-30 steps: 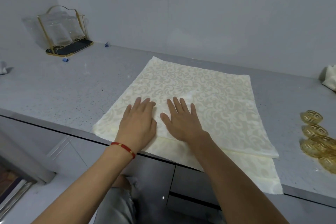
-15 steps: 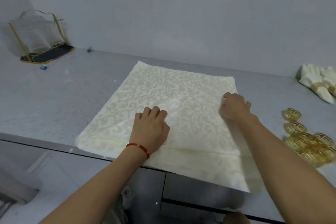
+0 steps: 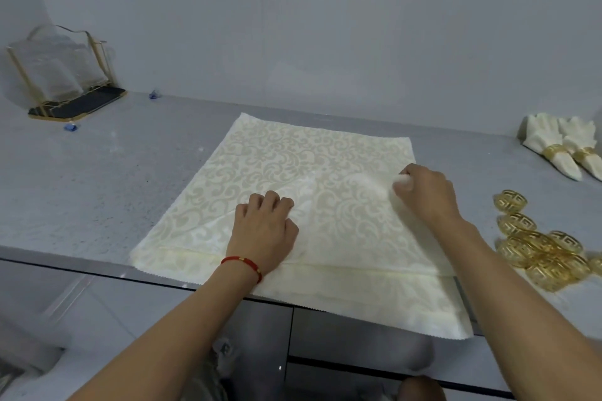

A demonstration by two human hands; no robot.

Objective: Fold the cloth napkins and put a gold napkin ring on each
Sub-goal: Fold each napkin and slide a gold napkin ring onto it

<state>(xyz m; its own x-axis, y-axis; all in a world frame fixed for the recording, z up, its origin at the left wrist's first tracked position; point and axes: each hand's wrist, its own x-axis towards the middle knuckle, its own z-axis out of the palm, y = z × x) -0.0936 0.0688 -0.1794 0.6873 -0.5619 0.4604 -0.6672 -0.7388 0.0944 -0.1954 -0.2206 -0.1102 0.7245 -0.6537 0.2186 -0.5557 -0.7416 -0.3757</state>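
Two ringed napkins (image 3: 553, 148) lie finished beyond the loose gold rings (image 3: 540, 247). Left of those rings, the flat napkin (image 3: 277, 159) awaits folding: your left hand (image 3: 265, 228) bunches its middle with curled fingers, your right hand (image 3: 423, 192) pinches a fold.

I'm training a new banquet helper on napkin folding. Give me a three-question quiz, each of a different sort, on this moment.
1. True or false: two finished napkins, each wearing a gold ring, lie at the counter's far right.
2. Multiple choice: the loose gold rings lie (A) left of the spread napkin, (B) right of it, (C) on top of it.
3. Fill in: the right hand pinches up a bit of the ____, while the left hand rests on it with fingers curled under.

Key: 1 true; 2 B; 3 napkin.
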